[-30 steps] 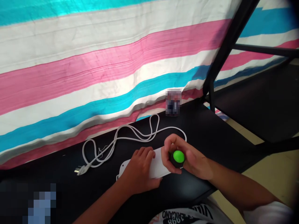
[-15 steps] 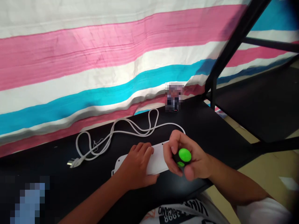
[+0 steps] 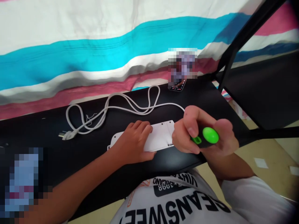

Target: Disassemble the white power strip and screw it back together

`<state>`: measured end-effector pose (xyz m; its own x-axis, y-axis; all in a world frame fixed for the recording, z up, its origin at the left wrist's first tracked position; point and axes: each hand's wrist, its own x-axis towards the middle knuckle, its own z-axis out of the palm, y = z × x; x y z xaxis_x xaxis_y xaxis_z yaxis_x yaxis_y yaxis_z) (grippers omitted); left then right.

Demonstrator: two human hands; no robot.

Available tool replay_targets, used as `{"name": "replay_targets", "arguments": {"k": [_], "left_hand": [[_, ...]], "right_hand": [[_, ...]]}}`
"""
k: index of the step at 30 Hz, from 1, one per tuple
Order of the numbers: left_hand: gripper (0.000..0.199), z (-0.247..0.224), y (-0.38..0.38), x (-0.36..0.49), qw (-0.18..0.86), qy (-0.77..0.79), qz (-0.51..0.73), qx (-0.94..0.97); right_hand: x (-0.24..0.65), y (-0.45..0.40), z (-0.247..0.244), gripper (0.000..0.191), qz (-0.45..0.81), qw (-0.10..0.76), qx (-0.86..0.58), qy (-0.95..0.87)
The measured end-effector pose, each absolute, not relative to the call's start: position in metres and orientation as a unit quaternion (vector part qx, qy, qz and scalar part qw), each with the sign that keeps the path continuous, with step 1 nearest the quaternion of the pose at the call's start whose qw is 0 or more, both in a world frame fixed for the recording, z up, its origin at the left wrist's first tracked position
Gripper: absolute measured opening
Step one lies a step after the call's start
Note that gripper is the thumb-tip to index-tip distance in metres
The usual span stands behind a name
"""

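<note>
A white power strip (image 3: 159, 137) lies on the black tabletop with small screw holes along its edge. My left hand (image 3: 136, 141) is across its left part, fingers over the far edge and thumb along the near edge, gripping it. In my right hand (image 3: 198, 132), at the strip's right end, is a screwdriver (image 3: 210, 135) with a black and bright green handle. Curled fingers hold the handle, and its end faces me. The screwdriver's shaft and tip are hidden by the hand, as is the strip's right end.
A white cord (image 3: 126, 96) loops behind the strip to a plug (image 3: 68, 135) at left. A phone-like device (image 3: 177, 86), partly blurred out, stands against the striped sheet (image 3: 93, 59). Another blurred bluish item (image 3: 22, 180) is at lower left. A black frame post (image 3: 243, 40) rises at right.
My view has tipped downward, so the table sits higher in it. The right hand has shifted rightward and turned, its thumb now raised beside the screwdriver handle. My left hand stays on the power strip.
</note>
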<state>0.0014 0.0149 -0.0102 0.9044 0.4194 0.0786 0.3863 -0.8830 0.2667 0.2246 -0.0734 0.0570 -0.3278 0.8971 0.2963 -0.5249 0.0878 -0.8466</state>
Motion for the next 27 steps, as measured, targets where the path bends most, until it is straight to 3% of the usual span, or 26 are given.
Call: {"name": "replay_targets", "arguments": {"k": [7, 21, 27], "left_hand": [[0.050, -0.011, 0.015, 0.001, 0.112, 0.202, 0.062, 0.971], [0.046, -0.009, 0.014, 0.003, 0.117, 0.202, 0.060, 0.970], [0.047, -0.010, 0.011, 0.002, 0.112, 0.203, 0.066, 0.970]], "right_hand": [[0.228, -0.083, 0.066, 0.040, 0.605, 0.592, -0.258, -0.466], [0.223, -0.080, 0.061, 0.039, 0.641, 0.554, -0.180, -0.500], [0.235, -0.071, 0.065, 0.047, 0.534, 0.661, -0.227, -0.476]]}}
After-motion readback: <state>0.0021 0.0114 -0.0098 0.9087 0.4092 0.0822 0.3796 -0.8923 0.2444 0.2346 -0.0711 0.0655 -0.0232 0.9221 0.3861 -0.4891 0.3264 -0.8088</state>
